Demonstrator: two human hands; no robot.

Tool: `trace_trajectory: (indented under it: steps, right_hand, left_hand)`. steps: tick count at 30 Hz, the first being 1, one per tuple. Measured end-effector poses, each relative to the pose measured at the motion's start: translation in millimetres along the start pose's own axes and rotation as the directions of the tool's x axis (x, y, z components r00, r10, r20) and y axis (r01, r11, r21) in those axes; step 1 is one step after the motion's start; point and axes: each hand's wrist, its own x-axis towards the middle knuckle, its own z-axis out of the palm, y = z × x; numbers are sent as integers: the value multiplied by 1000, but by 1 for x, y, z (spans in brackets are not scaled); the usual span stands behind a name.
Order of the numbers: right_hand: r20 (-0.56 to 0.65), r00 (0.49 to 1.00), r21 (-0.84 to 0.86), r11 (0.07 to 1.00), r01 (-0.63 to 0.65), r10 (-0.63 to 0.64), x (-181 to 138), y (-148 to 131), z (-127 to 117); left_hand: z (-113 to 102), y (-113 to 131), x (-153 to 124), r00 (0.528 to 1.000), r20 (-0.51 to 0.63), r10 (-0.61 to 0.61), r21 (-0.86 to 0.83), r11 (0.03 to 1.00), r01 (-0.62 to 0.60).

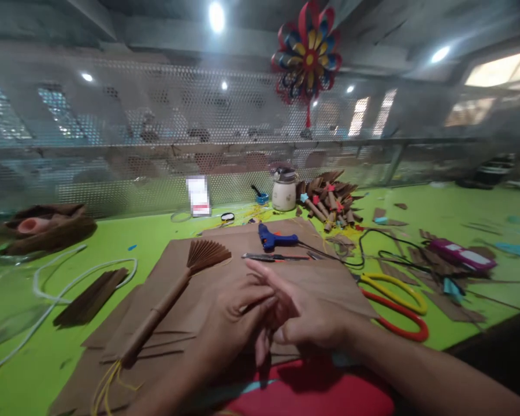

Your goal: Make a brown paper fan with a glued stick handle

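Note:
My left hand (236, 318) and my right hand (305, 315) meet over a stack of brown paper (173, 312). The left fingers are closed, pinching against the right fingers; anything between them is too small or hidden to name. On my right hand the index finger is stretched out and the thumb stands apart. To the left lies a rolled brown paper stick (156, 318) with a pleated fan top (208, 254) and yellow strings (106, 384) at its lower end. Beyond my fingertips rest a craft knife (260, 257) and a blue glue gun (275, 237).
Scissors with red and yellow handles (422, 326) lie right of my right wrist. Behind are a white jar (283, 195) and a heap of paper fan pieces (331, 202). A purple power strip (461, 256) sits far right. A white cord (65, 300) loops at left. Red sheet (312, 393) lies nearest me.

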Motion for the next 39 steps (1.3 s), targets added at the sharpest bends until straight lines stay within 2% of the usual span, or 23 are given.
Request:
trace_trajectory:
  steps: [5, 9, 11, 13, 16, 18, 20, 22, 24, 26, 29, 32, 34, 36, 39]
  right_hand:
    - [42, 999, -5, 1000, 8, -7, 2, 2, -4]
    - [27, 999, 14, 999, 46, -47, 4, 2, -6]
    - [-17, 999, -4, 999, 52, -52, 6, 0, -8]
    - [-100, 993, -80, 996, 47, -54, 6, -3, -10]
    - [-255, 961, -326, 945, 15, -103, 7, -7, -11]
    - [-342, 921, -498, 867, -12, -184, 8, -10, -10]
    - [-390, 877, -636, 771, -35, -281, 9, -12, -8]
    - [-371, 857, -755, 654, -55, -356, 10, -14, -5]
    - [-302, 864, -845, 533, -47, -403, 9, -16, 0]
    - [-206, 886, -903, 430, -8, -416, 5, -21, 5]
    - [-104, 909, -969, 247, -1, -404, -9, -29, 9]
    - [-105, 924, -990, -51, -133, -368, -32, -33, 2]
    - [-172, 924, -933, -243, -264, -341, -48, -28, -8]
    - [-273, 911, -865, -335, -373, -308, -61, -17, -18]
    - [-370, 887, -819, -354, -452, -277, -68, 0, -27]
  left_hand:
    - [0, -5, -5, 990, -122, 63, -8, 998, -65]
    - [-1, -8, -2, 988, -127, -83, -107, 992, 70]
    - [-2, -11, 1, 969, -140, -202, -175, 969, 177]
    - [-6, -13, 5, 927, -204, -316, -190, 941, 279]
    - [-15, -12, 10, 889, -338, -310, -65, 950, 307]
    - [-18, -12, 13, 897, -334, -291, -11, 952, 305]
    - [-18, -15, 13, 922, -240, -304, 10, 949, 316]
    - [-16, -22, 13, 940, -140, -310, 70, 944, 322]
    - [-13, -31, 12, 941, -146, -307, 225, 916, 333]
    - [-10, -37, 10, 989, -26, -143, 366, 920, 142]
    - [-6, -39, 9, 990, 136, -36, 444, 896, -29]
    - [-3, -37, 8, 971, 224, -80, 529, 847, -52]
    - [-1, -36, 8, 954, 267, -136, 611, 789, -58]
    - [1, -35, 6, 934, 289, -208, 688, 724, -51]
    - [5, -33, 3, 912, 284, -296, 754, 656, -22]
